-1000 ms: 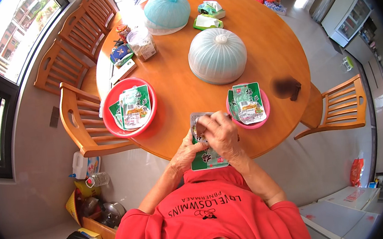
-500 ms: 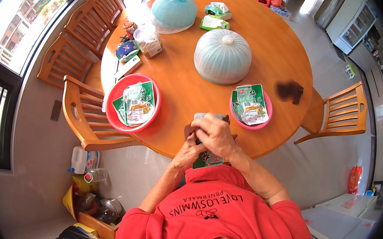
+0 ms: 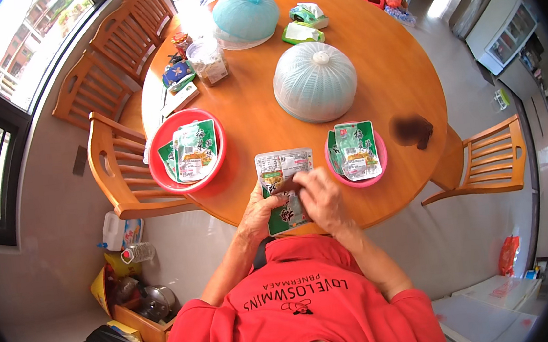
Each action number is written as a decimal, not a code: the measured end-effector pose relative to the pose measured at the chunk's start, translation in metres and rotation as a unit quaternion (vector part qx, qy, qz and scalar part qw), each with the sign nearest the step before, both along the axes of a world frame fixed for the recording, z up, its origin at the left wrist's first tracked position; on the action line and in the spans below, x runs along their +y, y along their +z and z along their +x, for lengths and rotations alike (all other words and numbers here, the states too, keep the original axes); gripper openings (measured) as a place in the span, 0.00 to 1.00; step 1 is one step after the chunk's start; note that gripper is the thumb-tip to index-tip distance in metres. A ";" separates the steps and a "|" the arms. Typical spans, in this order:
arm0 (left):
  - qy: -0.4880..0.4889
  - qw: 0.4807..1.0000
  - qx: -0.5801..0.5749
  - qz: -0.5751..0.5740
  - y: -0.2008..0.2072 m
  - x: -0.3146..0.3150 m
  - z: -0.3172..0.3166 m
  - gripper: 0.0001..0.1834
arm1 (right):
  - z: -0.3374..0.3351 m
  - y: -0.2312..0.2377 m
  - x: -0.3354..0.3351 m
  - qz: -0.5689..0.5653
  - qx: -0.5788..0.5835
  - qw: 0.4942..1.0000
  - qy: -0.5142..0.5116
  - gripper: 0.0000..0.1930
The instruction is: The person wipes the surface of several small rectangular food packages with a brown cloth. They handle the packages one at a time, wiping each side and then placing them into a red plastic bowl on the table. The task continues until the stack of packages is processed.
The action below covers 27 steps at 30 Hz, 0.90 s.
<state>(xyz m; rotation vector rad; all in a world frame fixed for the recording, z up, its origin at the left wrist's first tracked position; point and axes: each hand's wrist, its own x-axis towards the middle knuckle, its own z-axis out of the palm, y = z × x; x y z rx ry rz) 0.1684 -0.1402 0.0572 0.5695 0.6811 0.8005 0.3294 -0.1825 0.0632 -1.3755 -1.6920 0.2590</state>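
My left hand (image 3: 260,217) grips a flat green-and-clear food pouch (image 3: 280,222) by its left side, thumb on top, at the table's near edge. Over the pouch, my right hand (image 3: 323,200) pinches a limp dark brown piece, cloth-like (image 3: 287,186), which lies across the pouch's face toward my left thumb. To the right, a pink bowl (image 3: 384,168) holds similar green pouches (image 3: 355,152). At the left, a larger red basin (image 3: 219,151) holds more such pouches (image 3: 190,154).
On the round wooden table (image 3: 248,107) stand two mesh food covers (image 3: 315,82), a clear plastic jar (image 3: 208,62), wipes packs (image 3: 303,32) and a dark brown object (image 3: 413,131), its kind unclear. Wooden chairs (image 3: 494,158) surround it. Bottles (image 3: 138,252) stand on the floor at left.
The pouch, mostly covered by both hands before, now lies face up in view. My right hand has moved right and down, drawing the brown piece across it; my left has shifted slightly left.
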 end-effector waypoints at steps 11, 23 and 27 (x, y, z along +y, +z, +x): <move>0.057 0.995 -0.075 -0.032 -0.021 0.009 0.003 0.28 | 0.019 -0.002 -0.008 -0.078 -0.043 0.995 -0.042 0.12; 0.079 0.992 -0.092 -0.018 -0.018 0.009 0.003 0.27 | 0.014 0.033 -0.020 -0.157 0.243 0.957 -0.023 0.08; 0.043 0.989 -0.135 -0.050 -0.019 -0.002 0.009 0.24 | 0.004 0.009 0.010 -0.067 0.053 0.992 -0.091 0.12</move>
